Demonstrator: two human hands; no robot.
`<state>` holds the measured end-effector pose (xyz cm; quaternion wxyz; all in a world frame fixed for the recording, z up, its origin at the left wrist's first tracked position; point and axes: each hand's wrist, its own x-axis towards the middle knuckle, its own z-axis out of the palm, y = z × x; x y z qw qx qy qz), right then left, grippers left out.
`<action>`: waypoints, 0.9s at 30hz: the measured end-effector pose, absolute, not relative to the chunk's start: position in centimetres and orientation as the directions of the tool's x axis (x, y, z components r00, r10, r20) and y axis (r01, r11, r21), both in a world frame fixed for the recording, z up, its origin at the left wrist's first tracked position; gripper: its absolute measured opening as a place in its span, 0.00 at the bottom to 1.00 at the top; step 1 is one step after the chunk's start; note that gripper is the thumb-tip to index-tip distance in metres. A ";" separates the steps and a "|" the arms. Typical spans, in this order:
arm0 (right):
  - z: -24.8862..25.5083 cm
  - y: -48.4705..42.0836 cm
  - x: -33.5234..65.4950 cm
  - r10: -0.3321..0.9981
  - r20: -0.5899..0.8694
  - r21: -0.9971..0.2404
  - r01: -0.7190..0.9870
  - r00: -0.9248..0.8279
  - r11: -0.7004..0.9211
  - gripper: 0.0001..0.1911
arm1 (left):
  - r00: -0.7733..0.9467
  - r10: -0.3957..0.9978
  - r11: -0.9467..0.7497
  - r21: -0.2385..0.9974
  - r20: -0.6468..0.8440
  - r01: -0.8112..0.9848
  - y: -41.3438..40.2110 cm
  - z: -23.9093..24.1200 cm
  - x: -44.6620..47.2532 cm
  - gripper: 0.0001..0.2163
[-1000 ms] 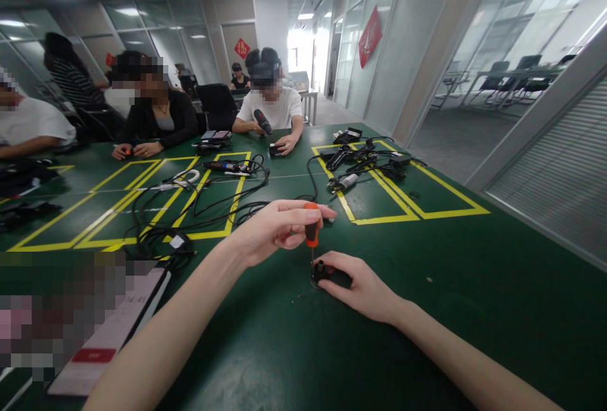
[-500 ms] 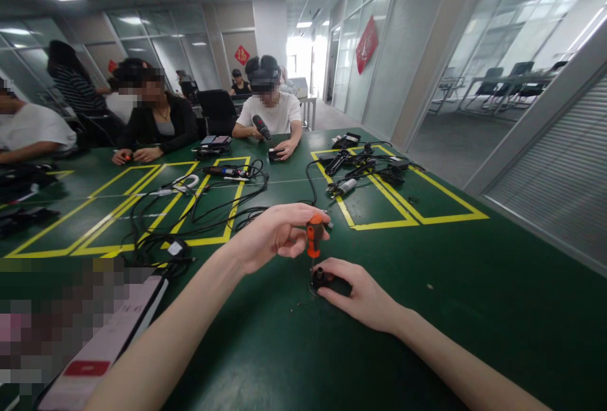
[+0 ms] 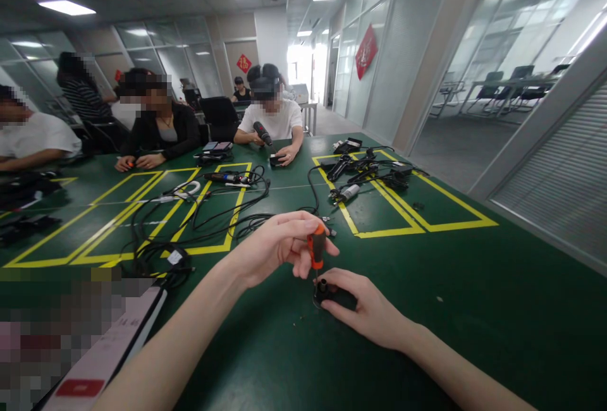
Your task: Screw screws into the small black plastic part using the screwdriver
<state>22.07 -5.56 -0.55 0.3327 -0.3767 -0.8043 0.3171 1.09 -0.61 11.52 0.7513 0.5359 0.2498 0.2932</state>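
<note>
My left hand [image 3: 279,243] pinches the orange handle of a small screwdriver [image 3: 316,250], held upright with its tip down on a small black part [image 3: 327,294]. My right hand [image 3: 367,313] lies over that black part and presses it onto the green table [image 3: 474,310]. Fingers of the right hand curl round the part, hiding most of it.
Black cables [image 3: 199,218] sprawl over yellow-taped boxes behind my hands. More tools and chargers [image 3: 365,171] lie in a taped box at the right. Three people sit across the table; one [image 3: 270,114] holds a dark power tool. A white paper [image 3: 109,348] lies near left.
My left hand's fingers have shifted round the screwdriver handle, as in turning it. The view has tilted slightly, so hands sit a little lower in the picture.
</note>
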 end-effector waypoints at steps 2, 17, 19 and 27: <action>-0.6 -5.6 22.1 0.815 0.301 -0.759 0.393 -0.495 0.519 0.09 | 0.694 0.718 0.249 0.951 -0.054 -0.183 -0.6 11.5 1.1 0.20; -0.5 -5.5 22.1 0.816 0.298 -0.763 0.390 -0.495 0.515 0.08 | 0.692 0.720 0.223 0.959 -0.042 -0.174 -0.5 11.5 1.2 0.19; -0.6 -5.5 22.1 0.819 0.291 -0.765 0.394 -0.494 0.509 0.08 | 0.677 0.734 0.230 0.958 -0.056 -0.169 -0.5 11.5 1.3 0.18; -0.4 -5.6 22.1 0.821 0.279 -0.765 0.402 -0.497 0.503 0.08 | 0.679 0.733 0.190 0.971 -0.044 -0.142 -0.8 11.8 1.1 0.20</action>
